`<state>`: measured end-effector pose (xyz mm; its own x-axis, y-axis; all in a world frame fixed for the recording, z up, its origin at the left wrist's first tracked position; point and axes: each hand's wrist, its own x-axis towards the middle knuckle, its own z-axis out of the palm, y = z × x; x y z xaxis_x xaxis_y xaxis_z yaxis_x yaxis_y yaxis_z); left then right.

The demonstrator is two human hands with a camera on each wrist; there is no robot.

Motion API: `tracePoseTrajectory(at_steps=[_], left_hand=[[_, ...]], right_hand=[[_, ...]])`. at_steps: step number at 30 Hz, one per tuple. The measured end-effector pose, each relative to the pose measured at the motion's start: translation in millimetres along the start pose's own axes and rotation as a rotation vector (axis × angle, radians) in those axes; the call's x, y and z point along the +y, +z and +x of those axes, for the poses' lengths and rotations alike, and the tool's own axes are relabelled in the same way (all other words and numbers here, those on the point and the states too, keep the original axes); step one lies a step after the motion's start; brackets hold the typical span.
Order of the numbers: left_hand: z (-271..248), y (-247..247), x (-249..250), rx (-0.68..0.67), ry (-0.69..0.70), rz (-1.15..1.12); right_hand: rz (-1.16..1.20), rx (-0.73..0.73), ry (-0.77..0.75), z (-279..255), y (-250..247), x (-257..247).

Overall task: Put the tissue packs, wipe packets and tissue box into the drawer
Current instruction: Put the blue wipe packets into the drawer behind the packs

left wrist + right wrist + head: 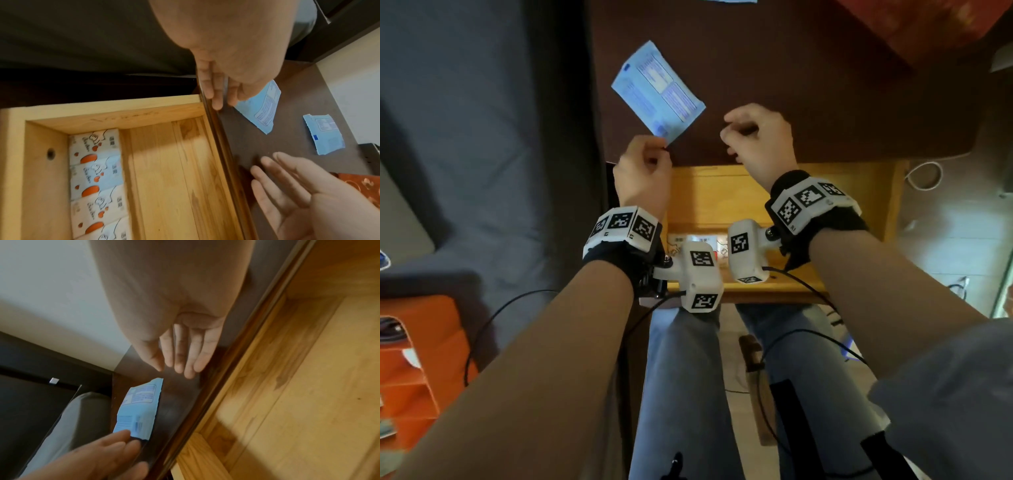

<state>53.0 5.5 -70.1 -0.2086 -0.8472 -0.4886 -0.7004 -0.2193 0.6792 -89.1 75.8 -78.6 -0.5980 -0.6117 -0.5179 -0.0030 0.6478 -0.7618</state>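
Note:
A light-blue wipe packet [658, 91] lies on the dark brown tabletop [808, 85] just behind the open wooden drawer [722, 195]. My left hand [661, 147] pinches the packet's near corner; the right wrist view shows the same packet [137, 408] with those fingers [121, 437] on it. My right hand [736, 133] hovers over the table to the packet's right, fingers relaxed and holding nothing [179, 368]. A second blue packet [322, 134] lies farther back. Several white-and-orange tissue packs [94, 178] line the drawer's front wall; the drawer floor [174, 178] behind them is bare.
A red patterned object [928, 24] sits at the table's far right corner. A grey bed [482, 120] runs along the left, with an orange shelf unit [417, 359] below it. A white cable [924, 174] hangs at the right. My knees are under the drawer.

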Motion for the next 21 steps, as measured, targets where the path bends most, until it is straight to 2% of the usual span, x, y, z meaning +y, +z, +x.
tracePoseTrajectory(at_steps=[2,4,8,12,16,19,21], left_hand=[[15.4,-8.5,-1.7,0.057,0.084,0.072],[29.3,-14.4,-4.1,0.070,0.108,0.109],[47.5,-20.3,-7.9,-0.077,0.103,0.036],[53.4,-18.2,-3.9,-0.184,0.083,0.005],[53.0,-13.7,-0.3,-0.261,0.056,-0.038],[47.7,-12.6,7.8,-0.335,-0.010,-0.229],[45.0,-9.6,15.9,-0.438,-0.068,-0.331]], right_hand=[[-0.030,0.003,-0.021,8.6,11.6,-6.0],[-0.066,-0.023,-0.047,16.3,22.7,-11.5],[-0.216,-0.049,-0.087,27.1,36.3,-19.5],[-0.371,-0.102,-0.061,33.7,39.0,-28.2],[-0.234,-0.090,-0.024,35.2,39.4,-30.5],[-0.232,0.045,-0.133,27.9,34.0,-32.6],[-0.164,0.006,-0.212,22.2,29.7,-33.5]])
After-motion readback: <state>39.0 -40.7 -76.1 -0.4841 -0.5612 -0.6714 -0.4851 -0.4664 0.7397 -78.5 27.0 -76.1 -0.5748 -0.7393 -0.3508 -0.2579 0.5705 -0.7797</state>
